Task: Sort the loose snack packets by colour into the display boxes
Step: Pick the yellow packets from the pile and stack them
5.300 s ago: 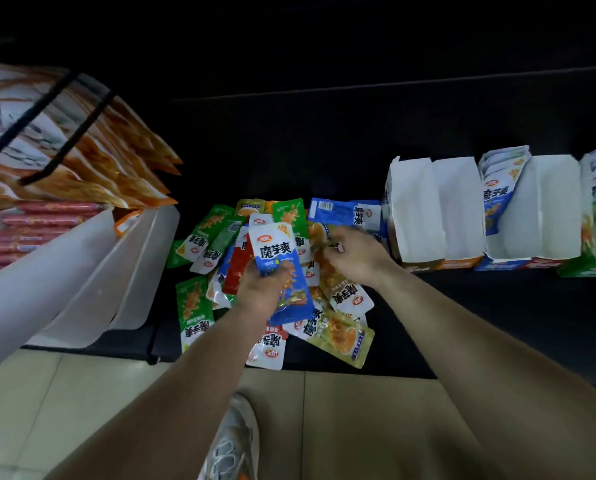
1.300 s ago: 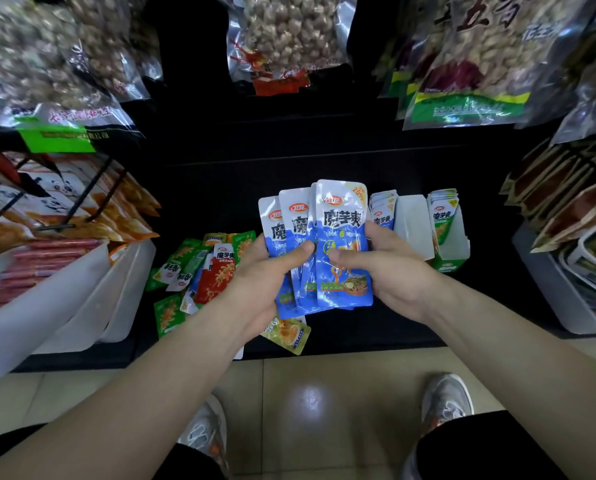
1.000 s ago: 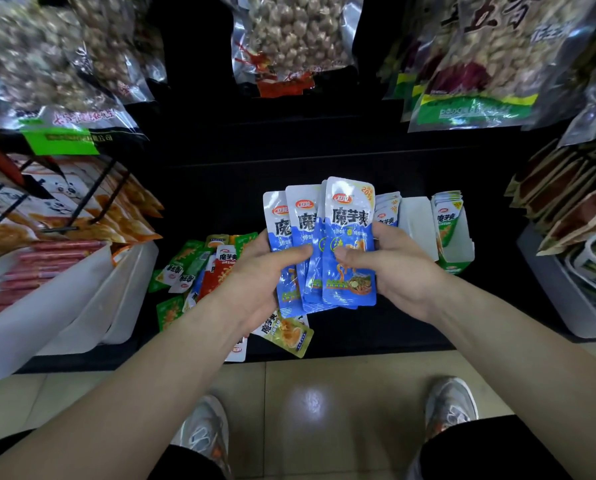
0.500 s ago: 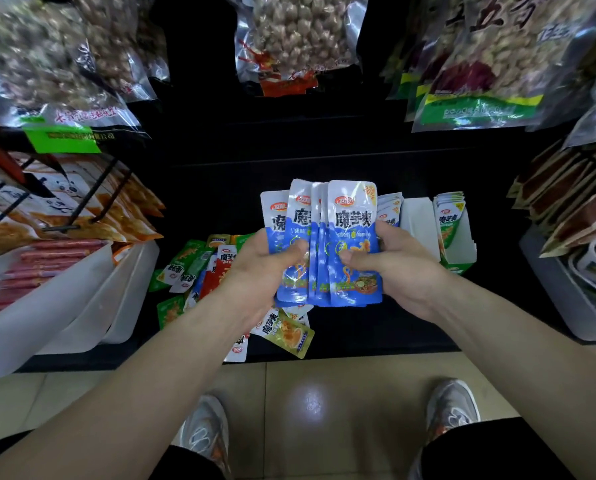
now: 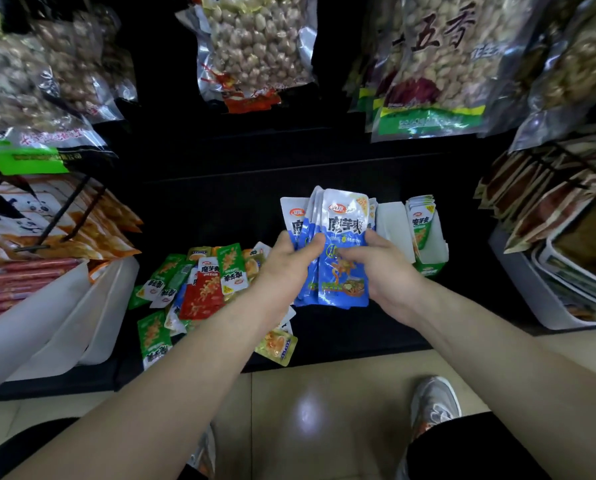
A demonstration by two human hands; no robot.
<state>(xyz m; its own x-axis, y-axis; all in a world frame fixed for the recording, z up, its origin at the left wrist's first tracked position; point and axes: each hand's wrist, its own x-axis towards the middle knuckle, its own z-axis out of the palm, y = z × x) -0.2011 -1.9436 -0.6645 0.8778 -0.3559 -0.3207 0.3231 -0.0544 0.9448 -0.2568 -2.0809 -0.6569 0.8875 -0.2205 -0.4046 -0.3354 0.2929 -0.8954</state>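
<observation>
A bunch of several blue snack packets [image 5: 341, 251] stands upright above the dark shelf [image 5: 324, 334]. My left hand [image 5: 287, 265] grips its left side and my right hand [image 5: 383, 271] grips its right side, thumbs across the fronts. Loose packets [image 5: 213, 282] in green, red and yellow lie in a heap on the shelf left of my hands. Behind my right hand stand white display boxes [image 5: 391, 226]; the rightmost box [image 5: 435, 247] holds green packets. The box behind the blue bunch is mostly hidden.
White bins [image 5: 64, 306] with sausage sticks sit at the left. Large hanging nut bags [image 5: 255, 46] fill the wall above. Trays of packets [image 5: 566, 271] stand at the right. My shoes [image 5: 435, 407] are on the tiled floor below the shelf edge.
Both hands have squeezed the fanned blue packets into a tighter stack. Before that they gathered blue packets from the heap and lifted them up.
</observation>
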